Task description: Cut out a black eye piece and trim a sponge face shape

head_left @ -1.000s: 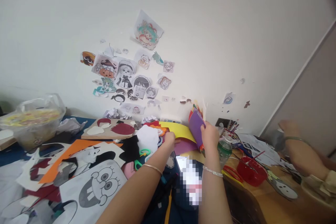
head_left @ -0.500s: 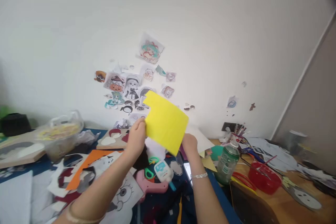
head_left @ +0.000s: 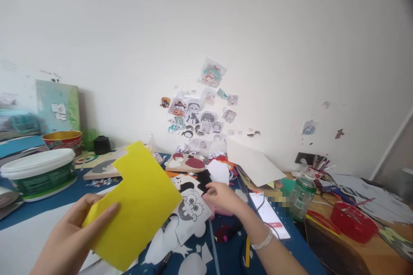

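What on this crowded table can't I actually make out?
All in the head view:
- Some of the left hand's fingers: hidden behind the yellow paper.
- Full shape of the pink object: partly covered by the right hand.
- Writing on the phone: too small and blurred.
- Small print on the green-labelled bottle: blurred.
- Rest of the cut-out: cut off by the right edge.

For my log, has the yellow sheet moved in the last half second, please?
Yes, the yellow sheet has moved left and down, judged against the wall drawings.

Yellow sheet (head_left: 138, 206): matt paper; bottle (head_left: 302, 195): glossy plastic.
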{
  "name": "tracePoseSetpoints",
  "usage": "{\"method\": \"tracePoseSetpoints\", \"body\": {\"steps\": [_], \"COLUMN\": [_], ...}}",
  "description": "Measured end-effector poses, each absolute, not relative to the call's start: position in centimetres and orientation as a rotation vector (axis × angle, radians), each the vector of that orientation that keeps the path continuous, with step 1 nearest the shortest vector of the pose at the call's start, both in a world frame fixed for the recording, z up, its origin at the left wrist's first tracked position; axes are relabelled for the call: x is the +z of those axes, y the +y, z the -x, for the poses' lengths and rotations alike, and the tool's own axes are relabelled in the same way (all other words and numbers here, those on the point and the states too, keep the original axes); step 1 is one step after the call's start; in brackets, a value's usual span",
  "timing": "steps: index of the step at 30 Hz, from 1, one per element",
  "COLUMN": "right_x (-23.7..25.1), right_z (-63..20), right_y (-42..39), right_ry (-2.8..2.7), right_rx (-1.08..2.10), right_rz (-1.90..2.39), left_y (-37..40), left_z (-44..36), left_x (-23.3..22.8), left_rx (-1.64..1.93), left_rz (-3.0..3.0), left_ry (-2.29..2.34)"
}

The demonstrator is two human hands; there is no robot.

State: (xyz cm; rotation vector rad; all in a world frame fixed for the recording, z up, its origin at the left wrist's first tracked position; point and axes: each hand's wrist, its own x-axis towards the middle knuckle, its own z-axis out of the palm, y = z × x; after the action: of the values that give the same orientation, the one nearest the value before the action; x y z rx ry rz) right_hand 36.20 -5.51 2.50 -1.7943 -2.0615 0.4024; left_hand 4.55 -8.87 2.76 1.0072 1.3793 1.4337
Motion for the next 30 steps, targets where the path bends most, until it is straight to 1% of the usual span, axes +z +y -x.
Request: {"method": "tracePoseSetpoints", "body": {"steps": [1, 3, 5, 8, 11, 15, 17, 19, 22, 24, 27, 30], "right_x": [1.6, -0.1, -1.5, -1.7, 0.4, 5.4, 7.2, 7.8, 5.4, 2.6, -1.3, -3.0], "right_z": [-34.8, -32.7, -31.4, -31.2, -33.1, -37.1, -38.0, -37.4, -34.3, -31.9, -29.5, -29.0], "right_y": [-5.7, -5.5, -4.9, -4.2, -5.1, -9.4, -12.1, -14.4, -16.0, -16.0, -15.2, -14.8], "right_ry": [-2.058, -1.94, -1.854, -1.735, -1.68, -1.578, -1.444, -1.417, -1.671, -1.819, -1.979, -1.994], "right_rx": [0.503, 0.419, 0.402, 0.426, 0.408, 0.351, 0.593, 0.849, 1.156, 1.241, 1.029, 0.87], "right_rz": [1.774, 1.871, 1.907, 1.902, 1.779, 1.603, 1.26, 1.137, 1.141, 1.261, 1.434, 1.472], "left_y": [-9.2, -9.9, -10.6, -11.6, -12.4, -13.0, -13.1, -13.1, -12.7, -12.1, -10.9, -10.6], "left_z": [-4.1, -3.8, -3.9, -4.4, -4.9, -6.6, -8.2, -9.9, -11.8, -12.5, -12.3, -11.3], "left_x": [2.0, 1.0, 0.8, 1.6, 2.5, 2.3, 1.5, 0.5, -1.3, -2.5, -3.9, -4.5], "left_rx": [1.445, 1.457, 1.422, 1.371, 1.258, 1.018, 0.932, 0.876, 0.85, 0.887, 0.939, 1.08], "left_rz": [-0.984, -0.94, -0.944, -0.966, -0.938, -1.005, -1.116, -1.256, -1.392, -1.419, -1.449, -1.615], "left_ry": [1.372, 1.368, 1.356, 1.366, 1.29, 1.184, 1.149, 1.192, 1.223, 1.209, 1.15, 1.201]}}
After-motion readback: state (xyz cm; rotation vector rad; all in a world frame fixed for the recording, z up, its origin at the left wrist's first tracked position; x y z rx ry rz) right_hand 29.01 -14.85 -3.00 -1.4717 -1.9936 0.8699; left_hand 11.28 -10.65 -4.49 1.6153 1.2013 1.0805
